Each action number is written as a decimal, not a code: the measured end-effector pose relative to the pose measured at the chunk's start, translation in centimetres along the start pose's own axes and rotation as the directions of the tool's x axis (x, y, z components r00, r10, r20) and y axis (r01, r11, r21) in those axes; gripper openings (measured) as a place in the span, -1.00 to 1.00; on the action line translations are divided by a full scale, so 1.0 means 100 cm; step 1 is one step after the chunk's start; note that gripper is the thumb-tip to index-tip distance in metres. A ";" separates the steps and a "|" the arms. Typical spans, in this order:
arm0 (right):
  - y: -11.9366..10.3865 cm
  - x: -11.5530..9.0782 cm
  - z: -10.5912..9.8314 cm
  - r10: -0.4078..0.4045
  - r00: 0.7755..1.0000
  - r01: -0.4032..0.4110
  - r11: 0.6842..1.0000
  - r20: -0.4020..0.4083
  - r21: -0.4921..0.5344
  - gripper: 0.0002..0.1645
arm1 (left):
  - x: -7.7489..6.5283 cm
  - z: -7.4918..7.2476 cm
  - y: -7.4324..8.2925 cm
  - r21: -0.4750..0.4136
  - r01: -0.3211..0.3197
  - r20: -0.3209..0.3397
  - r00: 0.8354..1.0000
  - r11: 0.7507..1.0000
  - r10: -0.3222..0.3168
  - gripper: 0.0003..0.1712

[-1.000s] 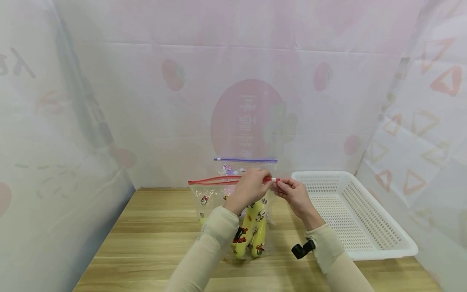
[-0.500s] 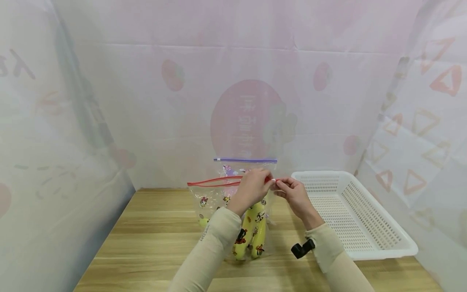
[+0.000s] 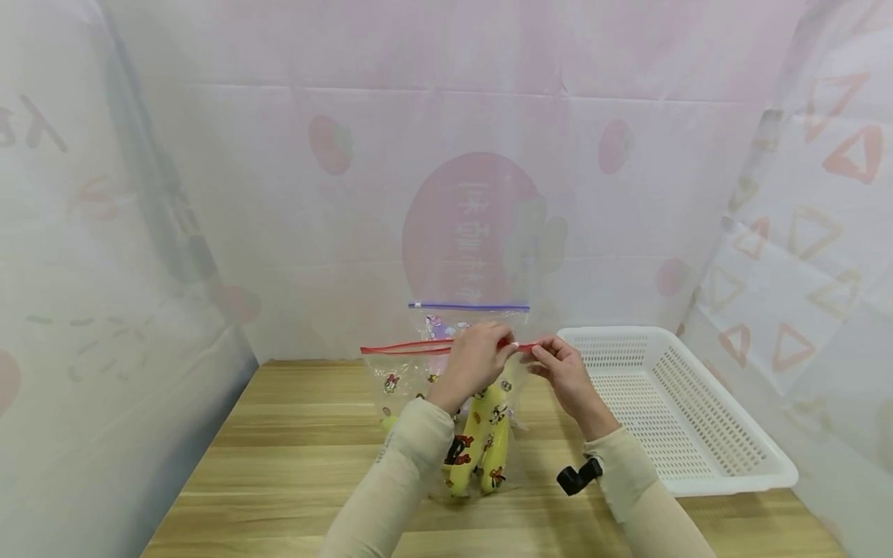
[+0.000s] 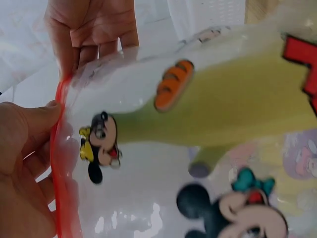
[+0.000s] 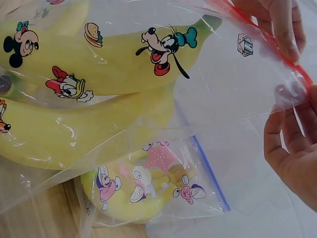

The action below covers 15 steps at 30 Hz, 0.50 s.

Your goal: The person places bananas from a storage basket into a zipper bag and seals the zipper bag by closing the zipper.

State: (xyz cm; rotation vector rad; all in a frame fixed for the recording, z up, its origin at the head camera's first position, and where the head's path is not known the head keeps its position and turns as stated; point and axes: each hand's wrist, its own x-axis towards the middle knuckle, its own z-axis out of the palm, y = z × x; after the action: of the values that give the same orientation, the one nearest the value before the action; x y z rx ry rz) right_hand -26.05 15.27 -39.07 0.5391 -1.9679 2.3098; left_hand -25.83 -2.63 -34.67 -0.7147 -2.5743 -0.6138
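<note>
A clear zip bag (image 3: 398,387) with a red zip edge (image 4: 63,198) and cartoon prints stands on the table with yellow bananas (image 5: 114,64) inside. My left hand (image 3: 476,360) pinches the zip edge near its right part, at a small white slider (image 3: 515,345). Just right of it, my right hand (image 3: 568,378) pinches the zip's right end between thumb and fingers. Left of my left hand the two red strips stand apart. In the right wrist view, the right hand (image 5: 294,148) has its fingers at the bag's corner.
Behind stands a second clear bag (image 5: 143,191) with a purple zip edge (image 3: 469,307) and yellow fruit inside. A white perforated basket (image 3: 749,434) sits on the right of the wooden table (image 3: 279,457). Printed cloth walls surround the back and sides.
The white slider has shifted a little left along the red zip, together with my left hand. My right hand stays at the zip's right end.
</note>
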 end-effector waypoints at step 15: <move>-0.002 -0.001 0.000 0.022 0.999 -0.022 1.000 -0.026 -0.003 -0.90 | -0.014 -0.008 -0.026 -0.070 0.023 -0.022 0.999 0.997 -0.024 -0.90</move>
State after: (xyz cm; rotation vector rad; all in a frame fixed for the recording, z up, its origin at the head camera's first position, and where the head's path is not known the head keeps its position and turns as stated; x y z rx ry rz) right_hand -25.92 15.29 -38.90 0.4866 -1.9756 2.3135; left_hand -25.91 -5.59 -35.43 -0.6971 -2.5546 -0.7186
